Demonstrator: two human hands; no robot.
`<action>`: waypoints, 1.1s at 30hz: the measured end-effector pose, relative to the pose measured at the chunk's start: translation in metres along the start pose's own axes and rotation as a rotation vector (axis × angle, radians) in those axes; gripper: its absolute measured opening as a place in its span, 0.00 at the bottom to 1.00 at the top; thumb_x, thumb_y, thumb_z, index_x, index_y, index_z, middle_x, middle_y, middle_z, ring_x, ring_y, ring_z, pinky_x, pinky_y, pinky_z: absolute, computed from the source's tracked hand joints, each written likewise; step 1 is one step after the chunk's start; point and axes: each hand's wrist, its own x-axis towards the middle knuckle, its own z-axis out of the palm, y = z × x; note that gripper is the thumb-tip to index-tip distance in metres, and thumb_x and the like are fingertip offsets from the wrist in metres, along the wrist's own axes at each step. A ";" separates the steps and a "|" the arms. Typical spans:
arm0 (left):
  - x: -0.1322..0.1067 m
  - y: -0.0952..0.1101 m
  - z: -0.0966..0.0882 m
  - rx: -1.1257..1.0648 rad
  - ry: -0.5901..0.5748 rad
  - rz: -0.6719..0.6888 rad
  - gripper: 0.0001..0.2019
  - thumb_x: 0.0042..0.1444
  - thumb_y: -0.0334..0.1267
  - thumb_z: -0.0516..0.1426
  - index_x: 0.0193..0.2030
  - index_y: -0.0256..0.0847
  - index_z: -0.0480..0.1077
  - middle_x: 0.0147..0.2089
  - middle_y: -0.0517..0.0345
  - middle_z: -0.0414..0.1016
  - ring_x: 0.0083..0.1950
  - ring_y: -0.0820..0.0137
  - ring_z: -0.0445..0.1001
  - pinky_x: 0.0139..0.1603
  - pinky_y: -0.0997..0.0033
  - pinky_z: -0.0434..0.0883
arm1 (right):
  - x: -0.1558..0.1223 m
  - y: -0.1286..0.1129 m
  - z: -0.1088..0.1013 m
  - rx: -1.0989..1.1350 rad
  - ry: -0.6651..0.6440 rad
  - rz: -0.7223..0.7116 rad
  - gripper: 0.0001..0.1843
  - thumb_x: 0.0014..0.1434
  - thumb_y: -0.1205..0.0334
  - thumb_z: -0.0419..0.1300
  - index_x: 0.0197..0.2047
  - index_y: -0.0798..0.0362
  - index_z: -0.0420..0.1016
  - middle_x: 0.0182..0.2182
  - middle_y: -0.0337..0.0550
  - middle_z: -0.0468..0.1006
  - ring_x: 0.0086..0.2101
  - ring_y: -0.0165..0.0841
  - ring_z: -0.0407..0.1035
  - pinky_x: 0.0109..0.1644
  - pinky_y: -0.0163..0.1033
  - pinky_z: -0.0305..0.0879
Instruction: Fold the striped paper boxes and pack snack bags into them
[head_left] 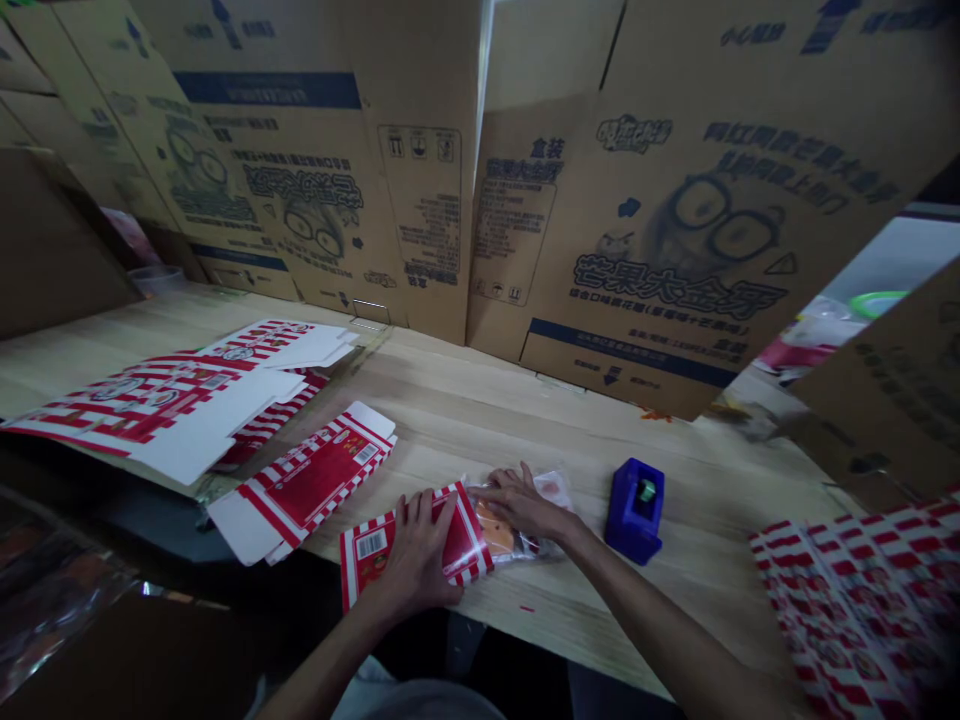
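Note:
A red-and-white striped carton (469, 540) lies at the table's front edge, its right end open. My left hand (412, 560) is spread across it, fingers over the top and thumb at the near side, holding it steady. At the open end my right hand (521, 500) grips clear plastic packets (499, 532), partly inside the carton. Orange-brown contents show through the plastic. The fingertips of this hand are partly hidden. Left of these, another striped carton (322, 475) lies with its end flaps out.
Flat striped carton blanks (172, 410) are stacked at the left. A blue tape dispenser (635, 510) stands right of my right hand. Large cardboard boxes (420, 200) wall off the back. At the far right lie striped printed sheets (862, 600). Bagged goods (52, 600) sit lower left.

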 end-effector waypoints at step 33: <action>0.002 -0.002 0.006 -0.052 0.051 0.060 0.55 0.27 0.47 0.66 0.67 0.34 0.52 0.63 0.32 0.57 0.63 0.42 0.54 0.65 0.39 0.43 | 0.045 -0.004 0.031 0.342 0.502 0.160 0.11 0.47 0.76 0.57 0.31 0.54 0.75 0.30 0.40 0.76 0.30 0.30 0.67 0.35 0.32 0.61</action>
